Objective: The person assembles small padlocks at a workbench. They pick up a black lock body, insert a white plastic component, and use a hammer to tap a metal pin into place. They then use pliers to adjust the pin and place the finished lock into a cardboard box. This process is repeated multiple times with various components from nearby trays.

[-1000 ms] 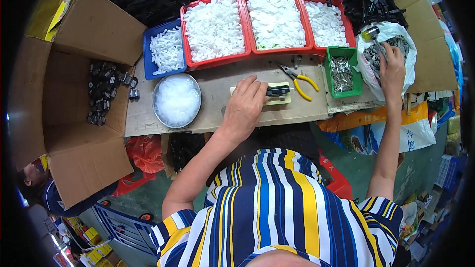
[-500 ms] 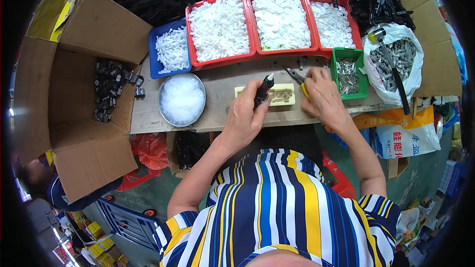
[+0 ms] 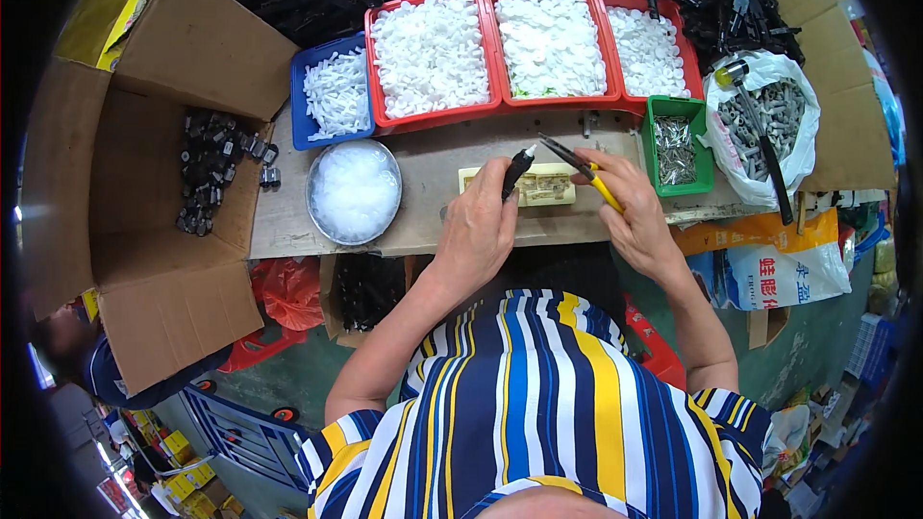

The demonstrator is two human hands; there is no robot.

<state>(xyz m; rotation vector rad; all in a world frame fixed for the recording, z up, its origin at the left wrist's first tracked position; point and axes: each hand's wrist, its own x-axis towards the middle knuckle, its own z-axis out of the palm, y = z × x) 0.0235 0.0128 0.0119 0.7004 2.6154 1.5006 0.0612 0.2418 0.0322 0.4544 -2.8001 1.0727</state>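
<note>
My left hand (image 3: pixel 479 226) grips a slim black part with a white tip (image 3: pixel 517 169), held upright over a small yellowish block (image 3: pixel 544 186) on the wooden board (image 3: pixel 423 173). My right hand (image 3: pixel 630 211) holds yellow-handled pliers (image 3: pixel 581 169), their jaws pointing toward the black part. The two hands are close together above the block.
Behind the board stand a blue bin (image 3: pixel 332 91) and three red bins (image 3: pixel 548 38) of white plastic pieces, and a green bin (image 3: pixel 676 146) of metal pins. A round metal bowl (image 3: pixel 354 191) sits left. An open cardboard box (image 3: pixel 183 173) holds black parts. A white bag (image 3: pixel 769 125) of grey parts lies right.
My right hand came back from the white bag on the right, picked up the yellow pliers and brought them to the black part. My left hand raised that part upright.
</note>
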